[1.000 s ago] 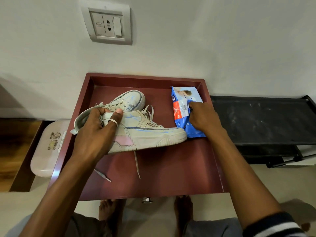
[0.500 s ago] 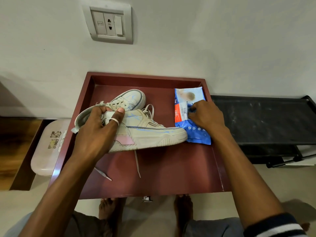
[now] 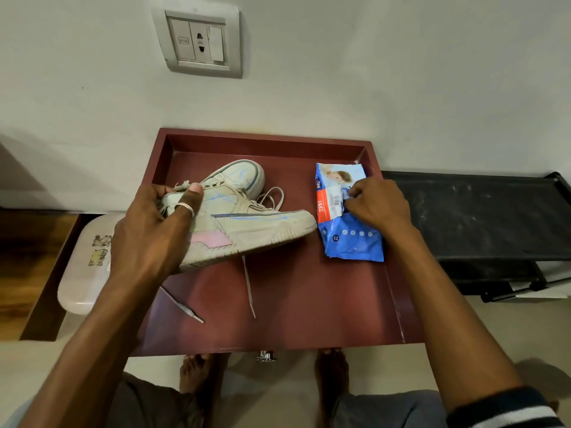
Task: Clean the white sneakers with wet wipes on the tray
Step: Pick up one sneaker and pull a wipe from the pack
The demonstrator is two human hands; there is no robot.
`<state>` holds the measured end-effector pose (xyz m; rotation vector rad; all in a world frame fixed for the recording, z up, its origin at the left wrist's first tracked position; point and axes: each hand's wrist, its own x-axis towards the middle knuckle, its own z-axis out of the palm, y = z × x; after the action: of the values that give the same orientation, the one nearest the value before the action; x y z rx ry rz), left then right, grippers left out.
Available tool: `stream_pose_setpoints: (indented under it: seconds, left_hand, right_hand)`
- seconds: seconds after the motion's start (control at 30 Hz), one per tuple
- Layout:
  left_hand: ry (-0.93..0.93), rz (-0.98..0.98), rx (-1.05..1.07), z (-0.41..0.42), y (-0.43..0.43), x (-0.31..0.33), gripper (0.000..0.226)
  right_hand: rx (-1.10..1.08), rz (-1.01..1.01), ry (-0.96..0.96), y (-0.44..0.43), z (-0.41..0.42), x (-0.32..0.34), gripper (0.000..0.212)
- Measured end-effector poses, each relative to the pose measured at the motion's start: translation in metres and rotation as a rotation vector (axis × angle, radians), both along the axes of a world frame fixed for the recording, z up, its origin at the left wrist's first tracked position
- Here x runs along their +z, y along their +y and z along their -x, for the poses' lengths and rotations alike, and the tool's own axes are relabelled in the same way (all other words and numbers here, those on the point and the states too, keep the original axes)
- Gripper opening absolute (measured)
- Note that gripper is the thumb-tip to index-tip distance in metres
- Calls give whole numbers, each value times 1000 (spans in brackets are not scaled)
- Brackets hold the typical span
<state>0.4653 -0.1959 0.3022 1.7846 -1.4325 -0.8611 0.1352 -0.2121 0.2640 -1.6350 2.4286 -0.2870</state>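
1. A lived-in home room, seen down low by a wall.
2. A switch plate point(image 3: 199, 41) with a socket is set in the plain painted wall point(image 3: 386, 81), far.
3. Bare feet point(image 3: 332, 367) stand on the pale floor point(image 3: 494, 329), near.
4. A low black rack point(image 3: 475, 211) stands along the wall, right.
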Motion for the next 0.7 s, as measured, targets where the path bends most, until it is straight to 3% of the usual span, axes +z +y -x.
stream_pose_setpoints:
  seconds: [0.43,0.7]
  left_hand:
    - [-22,2,-2,3,2,1,48]
    - [-19,-4,4,3,2,2,47]
  right_hand:
    - [-124,204,-169,0,6,3,12]
    - [-99,281,-141,3,12,10,12]
